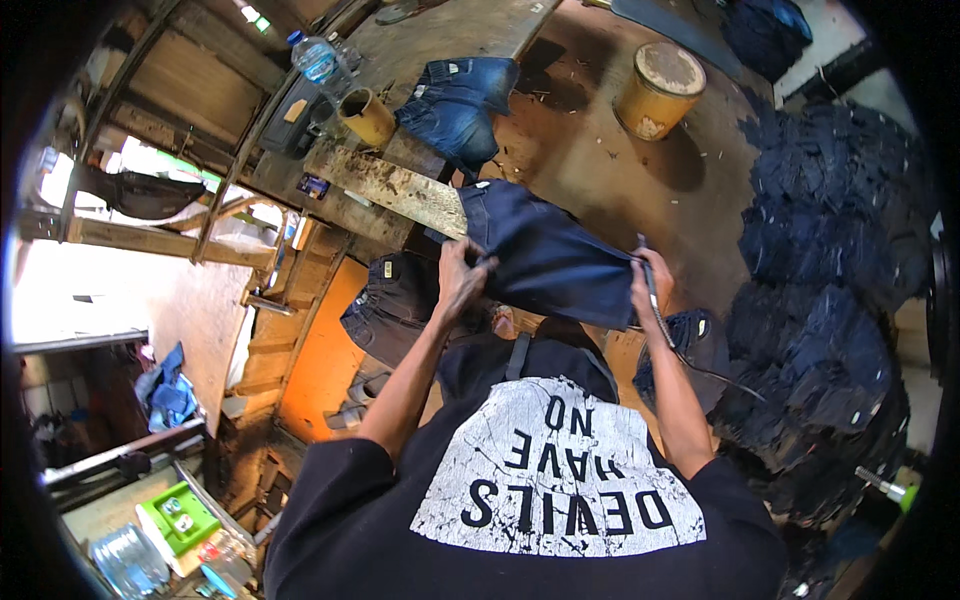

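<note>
A dark blue denim garment (pixel 560 255), like a pair of shorts, is pulled across the end of a worn wooden plank (pixel 390 190). My left hand (pixel 463 278) is closed at its near left edge, the thumb and fingers pinching dark cloth. At the right end, my right hand (pixel 652 287) is closed round the hem. The same hand holds a slim dark corded tool (pixel 642 243), its tip pointing away from me. From it a grey cord (pixel 690 368) runs along my wrist towards the dark cloth pile. The exact kind of tool cannot be made out.
Faded blue denim shorts (pixel 460 105), a yellow mug (pixel 366 118) and a water bottle (pixel 318 62) stand or lie on the wooden table. Dark trousers (pixel 395 300) hang at left. Beyond is a yellow tin (pixel 660 90); stacked dark garments (pixel 820 300) fill the right.
</note>
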Tool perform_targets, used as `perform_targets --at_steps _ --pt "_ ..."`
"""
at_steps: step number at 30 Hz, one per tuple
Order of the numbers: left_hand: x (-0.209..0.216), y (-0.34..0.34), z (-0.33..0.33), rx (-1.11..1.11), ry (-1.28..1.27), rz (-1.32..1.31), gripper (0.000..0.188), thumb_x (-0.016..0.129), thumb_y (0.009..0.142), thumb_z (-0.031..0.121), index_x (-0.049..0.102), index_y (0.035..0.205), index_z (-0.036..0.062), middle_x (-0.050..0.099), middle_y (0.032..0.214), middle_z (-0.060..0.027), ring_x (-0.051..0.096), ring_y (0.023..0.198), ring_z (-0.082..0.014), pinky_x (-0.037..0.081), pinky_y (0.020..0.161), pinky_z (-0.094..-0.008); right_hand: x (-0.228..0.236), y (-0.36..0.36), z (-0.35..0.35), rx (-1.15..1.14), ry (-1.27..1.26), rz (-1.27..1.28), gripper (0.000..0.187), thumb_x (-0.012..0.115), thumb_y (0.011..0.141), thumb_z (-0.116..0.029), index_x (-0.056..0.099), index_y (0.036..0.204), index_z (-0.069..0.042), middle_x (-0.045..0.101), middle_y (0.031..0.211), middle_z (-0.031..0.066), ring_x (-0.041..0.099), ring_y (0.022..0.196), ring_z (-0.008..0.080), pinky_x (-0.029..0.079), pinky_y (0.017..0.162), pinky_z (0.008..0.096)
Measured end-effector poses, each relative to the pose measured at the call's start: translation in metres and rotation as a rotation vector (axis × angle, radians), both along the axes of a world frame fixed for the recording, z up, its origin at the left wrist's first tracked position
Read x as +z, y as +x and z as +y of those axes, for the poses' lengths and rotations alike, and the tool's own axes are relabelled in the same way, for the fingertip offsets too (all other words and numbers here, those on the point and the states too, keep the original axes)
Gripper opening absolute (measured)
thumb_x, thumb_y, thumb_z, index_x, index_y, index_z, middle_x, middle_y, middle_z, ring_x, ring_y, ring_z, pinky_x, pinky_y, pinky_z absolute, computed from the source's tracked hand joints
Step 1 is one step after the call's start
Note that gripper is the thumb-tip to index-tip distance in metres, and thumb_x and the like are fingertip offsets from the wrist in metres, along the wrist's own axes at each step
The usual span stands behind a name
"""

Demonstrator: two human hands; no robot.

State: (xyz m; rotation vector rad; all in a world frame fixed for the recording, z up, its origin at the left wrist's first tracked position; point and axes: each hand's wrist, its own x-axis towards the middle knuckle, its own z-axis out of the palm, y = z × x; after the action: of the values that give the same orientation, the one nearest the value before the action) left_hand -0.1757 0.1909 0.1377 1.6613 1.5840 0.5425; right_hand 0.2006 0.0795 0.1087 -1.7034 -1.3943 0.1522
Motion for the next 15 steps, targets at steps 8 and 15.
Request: perform_targets --at_steps 8,15 --pt "-0.017 0.091 0.058 -0.010 0.147 0.480 0.108 0.085 0.076 0.076 0.058 0.132 -0.0122 0.068 0.126 -0.0359 0.068 0.118 -0.0495 0.055 0.101 -0.0555 0.005 0.044 -0.056 0.025 -0.084 0.108 0.014 0.069 0.101 -0.005 0.071 0.114 -0.003 0.073 0.108 0.0187 0.073 0.100 0.0371 0.056 0.088 0.0393" --pt "-0.014 0.253 -0.092 -0.157 0.504 0.016 0.035 0.092 0.073 0.020 0.067 0.087 -0.0010 0.072 0.095 -0.0228 0.067 0.092 -0.0468 0.052 0.081 -0.0531 -0.016 0.159 -0.216 -0.429 -0.129 0.092 0.020 0.073 0.103 -0.007 0.071 0.122 -0.002 0.075 0.116 0.0118 0.071 0.105 0.0205 0.056 0.098 0.0362"
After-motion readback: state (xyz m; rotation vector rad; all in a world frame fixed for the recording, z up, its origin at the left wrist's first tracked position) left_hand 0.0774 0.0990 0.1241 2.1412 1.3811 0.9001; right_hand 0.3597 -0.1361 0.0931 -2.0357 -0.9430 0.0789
